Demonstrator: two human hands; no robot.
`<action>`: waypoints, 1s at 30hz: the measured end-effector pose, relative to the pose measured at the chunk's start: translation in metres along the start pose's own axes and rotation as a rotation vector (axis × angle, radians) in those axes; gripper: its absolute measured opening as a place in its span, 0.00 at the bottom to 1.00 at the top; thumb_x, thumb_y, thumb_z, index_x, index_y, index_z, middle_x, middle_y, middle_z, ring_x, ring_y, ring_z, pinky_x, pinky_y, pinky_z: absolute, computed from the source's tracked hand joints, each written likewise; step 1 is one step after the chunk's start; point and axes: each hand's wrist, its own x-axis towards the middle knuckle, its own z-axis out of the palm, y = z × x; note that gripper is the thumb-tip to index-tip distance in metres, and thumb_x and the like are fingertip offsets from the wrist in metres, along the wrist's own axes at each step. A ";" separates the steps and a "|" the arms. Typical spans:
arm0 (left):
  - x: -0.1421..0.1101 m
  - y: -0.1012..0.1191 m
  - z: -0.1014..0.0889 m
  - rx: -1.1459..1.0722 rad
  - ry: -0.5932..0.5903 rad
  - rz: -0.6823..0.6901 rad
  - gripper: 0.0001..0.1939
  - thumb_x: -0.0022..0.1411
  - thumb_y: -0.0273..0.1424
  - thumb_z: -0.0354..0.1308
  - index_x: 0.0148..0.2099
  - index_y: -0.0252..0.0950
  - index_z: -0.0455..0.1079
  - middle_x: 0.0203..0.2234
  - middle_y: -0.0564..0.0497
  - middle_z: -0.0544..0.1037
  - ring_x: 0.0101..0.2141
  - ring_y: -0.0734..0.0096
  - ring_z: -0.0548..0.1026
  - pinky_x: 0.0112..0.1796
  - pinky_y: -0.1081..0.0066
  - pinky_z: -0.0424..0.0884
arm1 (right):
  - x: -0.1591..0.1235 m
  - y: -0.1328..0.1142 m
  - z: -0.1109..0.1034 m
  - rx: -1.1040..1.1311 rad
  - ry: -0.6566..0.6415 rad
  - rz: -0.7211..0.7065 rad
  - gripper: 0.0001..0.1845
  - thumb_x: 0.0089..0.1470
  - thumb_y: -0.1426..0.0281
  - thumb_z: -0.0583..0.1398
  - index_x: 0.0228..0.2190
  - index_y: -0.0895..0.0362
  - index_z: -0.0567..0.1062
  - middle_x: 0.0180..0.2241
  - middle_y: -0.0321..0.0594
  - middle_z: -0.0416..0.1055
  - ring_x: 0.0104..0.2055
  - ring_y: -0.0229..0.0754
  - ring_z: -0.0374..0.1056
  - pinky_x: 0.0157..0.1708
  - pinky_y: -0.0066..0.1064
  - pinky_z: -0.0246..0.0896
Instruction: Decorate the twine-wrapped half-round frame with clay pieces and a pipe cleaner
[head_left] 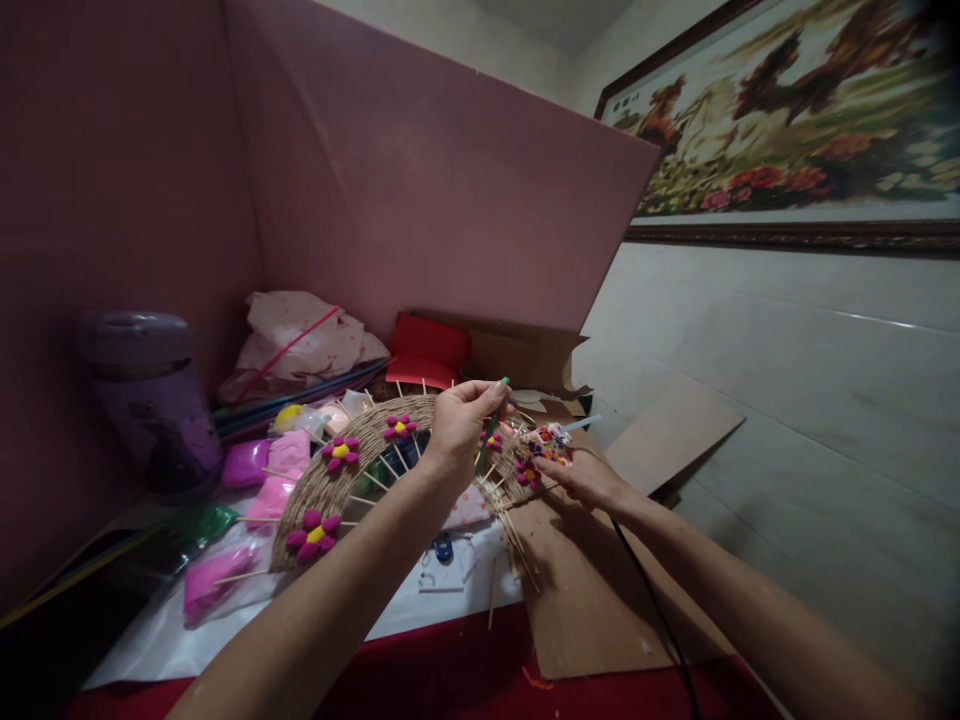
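My left hand [469, 420] is raised over the work, thumb and fingertips pinching a thin green strip [491, 425] that hangs down. My right hand [589, 478] is wrapped round a flower-patterned hot glue gun [551, 440]; a translucent glue stick [581, 423] sticks out of it and a black cord [652, 600] trails below. Under both hands lies an arch of twine [296, 500] wound over wooden sticks. Magenta flowers with yellow centres sit along it, one flower [313, 536] at the near left end. My left forearm covers part of the arch.
Packets of pink clay [217, 580] lie at the left on a white sheet [157, 650]. A purple lidded container [154, 400] stands behind them. Cardboard [600, 600] lies beneath the right arm. A red piece [427, 350] and bundled cloth [300, 335] are at the back.
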 end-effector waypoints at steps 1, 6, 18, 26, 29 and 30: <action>0.000 0.000 0.000 0.001 0.000 0.000 0.08 0.45 0.30 0.66 0.24 0.30 0.73 0.17 0.50 0.73 0.20 0.78 0.69 0.24 0.76 0.61 | 0.000 -0.001 0.000 0.007 -0.005 -0.007 0.19 0.49 0.54 0.59 0.31 0.59 0.70 0.13 0.28 0.57 0.13 0.31 0.51 0.13 0.24 0.48; 0.001 0.000 0.000 0.001 -0.008 -0.008 0.09 0.44 0.31 0.67 0.24 0.30 0.73 0.16 0.51 0.73 0.19 0.79 0.68 0.23 0.76 0.60 | 0.000 -0.009 -0.002 0.040 0.004 -0.152 0.16 0.50 0.58 0.60 0.33 0.59 0.73 0.22 0.39 0.69 0.22 0.38 0.63 0.19 0.25 0.55; 0.001 0.000 0.000 0.003 0.021 -0.032 0.10 0.43 0.31 0.68 0.25 0.29 0.72 0.16 0.51 0.73 0.19 0.78 0.69 0.22 0.77 0.62 | -0.002 -0.014 -0.002 0.079 -0.006 -0.152 0.16 0.49 0.58 0.60 0.33 0.59 0.73 0.20 0.36 0.68 0.20 0.36 0.61 0.19 0.26 0.55; 0.001 -0.003 -0.001 0.020 -0.010 -0.019 0.09 0.45 0.31 0.67 0.24 0.30 0.73 0.17 0.51 0.73 0.18 0.79 0.67 0.21 0.77 0.60 | -0.003 -0.005 -0.008 0.097 0.008 -0.017 0.22 0.46 0.50 0.60 0.29 0.57 0.67 0.13 0.26 0.54 0.12 0.31 0.48 0.11 0.24 0.44; 0.000 -0.003 0.000 0.024 0.001 -0.025 0.09 0.44 0.31 0.67 0.24 0.30 0.72 0.17 0.51 0.73 0.19 0.79 0.67 0.21 0.77 0.60 | -0.008 -0.002 -0.015 0.146 -0.020 -0.003 0.25 0.45 0.47 0.59 0.27 0.57 0.65 0.14 0.25 0.53 0.13 0.28 0.47 0.10 0.22 0.41; 0.000 -0.003 0.000 0.025 0.004 -0.026 0.09 0.44 0.31 0.67 0.24 0.30 0.73 0.17 0.51 0.73 0.19 0.79 0.67 0.22 0.77 0.60 | -0.011 -0.004 -0.019 0.170 -0.030 0.006 0.26 0.45 0.46 0.59 0.28 0.57 0.64 0.15 0.25 0.53 0.13 0.28 0.47 0.10 0.22 0.40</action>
